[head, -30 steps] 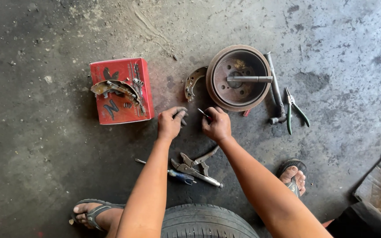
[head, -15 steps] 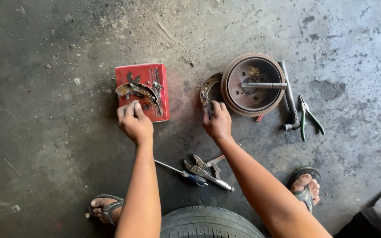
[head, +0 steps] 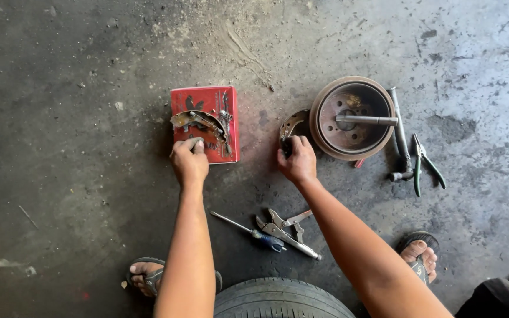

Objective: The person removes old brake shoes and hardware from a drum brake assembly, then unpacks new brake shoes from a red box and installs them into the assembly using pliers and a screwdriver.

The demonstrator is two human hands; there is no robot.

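Kneeling view down onto a stained concrete floor [head: 78, 176]. Left hand [head: 188, 162] reaching to the near edge of a red cardboard box [head: 226, 100], fingers curled onto the lower end of a rusty curved brake shoe [head: 198, 121] lying on top of it with its springs; apparently pinching the shoe's end, though whether truly closed on it or only touching cannot be told from above. Right hand [head: 297, 160] closed around the lower end of a second brake shoe [head: 293, 122], propped on edge just beside a rusty brake drum [head: 351, 118]. Metal rod [head: 366, 119] laid across the drum's open face. Right of the drum, touching its rim, a hammer [head: 402, 138], and just beside that green-handled pliers [head: 424, 165]. Nearer the body, between the forearms, locking pliers [head: 281, 229] and a blue-handled screwdriver [head: 251, 231]. Tyre [head: 281, 300] at the bottom edge, sandalled feet either side.

Shoes likely stiff steel, moderately heavy, gritty rather than slippery, with sharp web edges. Best taken at the bare web ends, clear of the spring hooks and the friction lining.
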